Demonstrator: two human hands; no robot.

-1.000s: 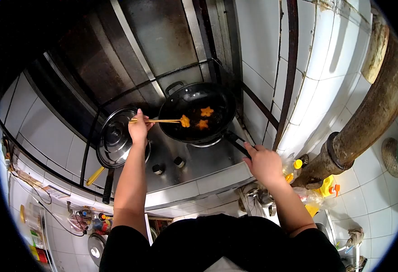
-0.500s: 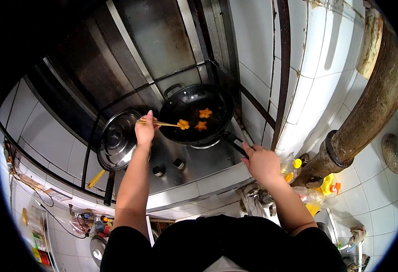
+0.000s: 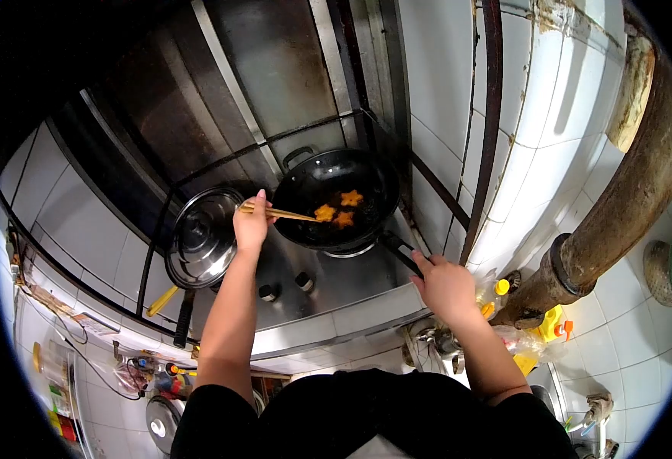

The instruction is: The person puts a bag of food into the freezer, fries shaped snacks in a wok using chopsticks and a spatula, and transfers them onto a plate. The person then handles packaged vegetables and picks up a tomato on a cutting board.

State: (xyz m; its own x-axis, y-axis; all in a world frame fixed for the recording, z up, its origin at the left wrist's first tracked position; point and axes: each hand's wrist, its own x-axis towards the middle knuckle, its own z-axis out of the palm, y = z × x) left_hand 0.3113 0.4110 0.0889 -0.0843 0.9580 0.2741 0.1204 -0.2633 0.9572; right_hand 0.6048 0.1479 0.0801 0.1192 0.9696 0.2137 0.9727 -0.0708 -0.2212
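Note:
My left hand (image 3: 252,226) is closed around a pair of wooden chopsticks (image 3: 290,215). Their tips reach into a black wok (image 3: 305,183) on the stove and touch a golden star-shaped fried piece (image 3: 324,213) lying there. Two more star-shaped pieces, an upper one (image 3: 352,198) and a lower one (image 3: 344,219), lie close to it in the dark wok bottom. At the lower right of the wok, my right hand (image 3: 445,287) is closed on the end of its long black handle (image 3: 399,250).
Left of the wok sits a pan with a shiny lid (image 3: 202,237), its black handle (image 3: 185,317) pointing toward me. Two knobs (image 3: 269,293) stand on the stove front. A dark metal frame (image 3: 437,187) borders the stove. Bottles with yellow caps (image 3: 501,288) and a thick pipe (image 3: 581,252) are at right.
The chopsticks have moved right and slightly down, and the star-shaped piece at their tips now sits nearer the other two. My right hand stays on the wok handle. The whole view has shifted slightly.

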